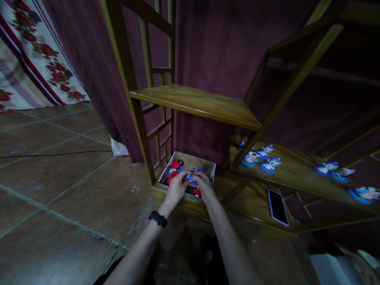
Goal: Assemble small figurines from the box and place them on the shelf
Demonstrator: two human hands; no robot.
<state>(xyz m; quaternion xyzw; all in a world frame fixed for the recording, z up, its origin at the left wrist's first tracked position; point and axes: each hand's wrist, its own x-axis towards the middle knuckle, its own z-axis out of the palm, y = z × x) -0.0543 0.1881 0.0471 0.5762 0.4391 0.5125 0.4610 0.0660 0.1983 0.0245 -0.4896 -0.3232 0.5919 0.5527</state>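
Both hands meet over a white cardboard box (pixel 210 165) that stands on the bottom shelf. Between them is a small blue and white figurine (pixel 190 178). My left hand (pixel 177 187), with a black band on its wrist, has its fingers closed on the figurine's left side. From the right, my right hand (pixel 204 185) pinches the same figurine. Its details are partly covered by my fingers. Inside the box lie several small figures with red, black and blue parts, among them a red piece (pixel 175 164).
Several blue-based figurines (pixel 269 165) stand on the raised shelf (pixel 297 174) at the right. A phone (pixel 278 206) lies on the lower board. Above the box is a wooden shelf board (pixel 196 103), and a wooden post (pixel 127 79) rises at left. A black cable (pixel 59 153) crosses the tiled floor.
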